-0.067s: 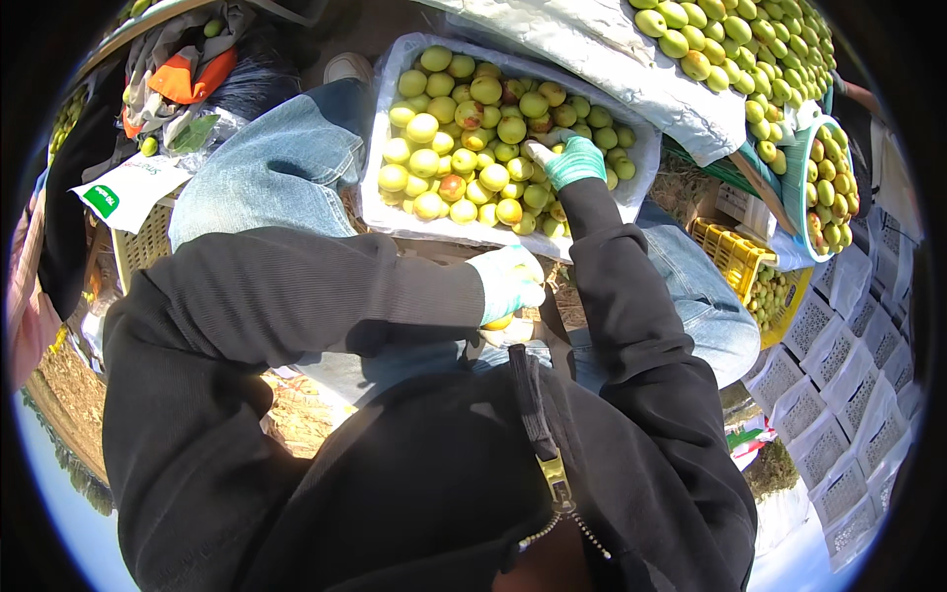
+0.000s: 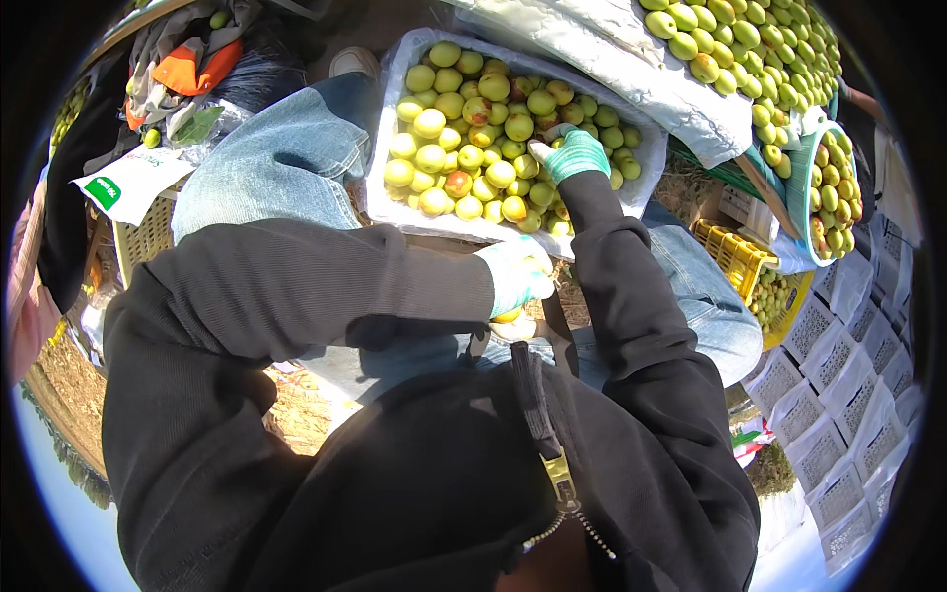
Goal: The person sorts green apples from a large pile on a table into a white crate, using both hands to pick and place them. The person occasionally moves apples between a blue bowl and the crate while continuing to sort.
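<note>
A white box with a pale liner sits beyond my knees. It is full of yellow-green jujubes, some blushed reddish brown. My right hand, in a white and turquoise glove, reaches over the box's right half. Its thumb and forefinger are apart and touch the fruit; the other fingertips are hidden. Nearer to me, just off the box's front edge, my left hand wears a matching glove and is closed. Part of an orange-yellow jujube shows under it, against the fingers.
A white-covered surface heaped with jujubes lies at the far right, beside a round turquoise-rimmed basket. Yellow crates stand by my right knee. Stacked white crates fill the right side. A white bag lies at left.
The whole view has shifted slightly. Both hands keep nearly the same places, the right at the fruit and the left in front of the box.
</note>
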A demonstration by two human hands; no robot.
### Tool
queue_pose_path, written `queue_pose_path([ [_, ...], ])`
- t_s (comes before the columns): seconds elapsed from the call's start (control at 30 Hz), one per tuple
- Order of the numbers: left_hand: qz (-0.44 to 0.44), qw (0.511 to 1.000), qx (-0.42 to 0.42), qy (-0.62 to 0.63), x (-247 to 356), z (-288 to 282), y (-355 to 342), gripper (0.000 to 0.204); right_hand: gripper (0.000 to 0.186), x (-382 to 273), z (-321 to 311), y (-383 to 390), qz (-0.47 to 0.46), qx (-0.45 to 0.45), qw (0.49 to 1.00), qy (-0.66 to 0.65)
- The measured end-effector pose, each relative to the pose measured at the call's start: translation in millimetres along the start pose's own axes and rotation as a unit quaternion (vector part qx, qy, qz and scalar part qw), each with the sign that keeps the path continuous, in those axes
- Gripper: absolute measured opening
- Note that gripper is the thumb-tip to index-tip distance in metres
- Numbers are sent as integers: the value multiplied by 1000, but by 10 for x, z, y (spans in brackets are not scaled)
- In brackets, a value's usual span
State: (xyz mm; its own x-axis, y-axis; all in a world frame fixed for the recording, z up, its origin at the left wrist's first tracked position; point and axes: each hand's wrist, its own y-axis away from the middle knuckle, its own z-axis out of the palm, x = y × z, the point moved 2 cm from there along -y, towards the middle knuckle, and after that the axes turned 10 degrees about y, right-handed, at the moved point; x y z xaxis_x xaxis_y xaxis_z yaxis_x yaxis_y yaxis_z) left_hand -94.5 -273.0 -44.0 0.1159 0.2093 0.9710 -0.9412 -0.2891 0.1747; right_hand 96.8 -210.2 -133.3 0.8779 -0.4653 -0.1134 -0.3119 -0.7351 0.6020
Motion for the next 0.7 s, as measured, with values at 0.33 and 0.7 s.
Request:
queue_pose_path([
  [0.33,121,958,-31,-259,132,-30,-41,24,35,-351,-252,-32,11,-101,983,155],
  [0.7,186,936,-68,-292,151,4,137,29,20,2137,-1541,1763,-28,-75,935,-346],
])
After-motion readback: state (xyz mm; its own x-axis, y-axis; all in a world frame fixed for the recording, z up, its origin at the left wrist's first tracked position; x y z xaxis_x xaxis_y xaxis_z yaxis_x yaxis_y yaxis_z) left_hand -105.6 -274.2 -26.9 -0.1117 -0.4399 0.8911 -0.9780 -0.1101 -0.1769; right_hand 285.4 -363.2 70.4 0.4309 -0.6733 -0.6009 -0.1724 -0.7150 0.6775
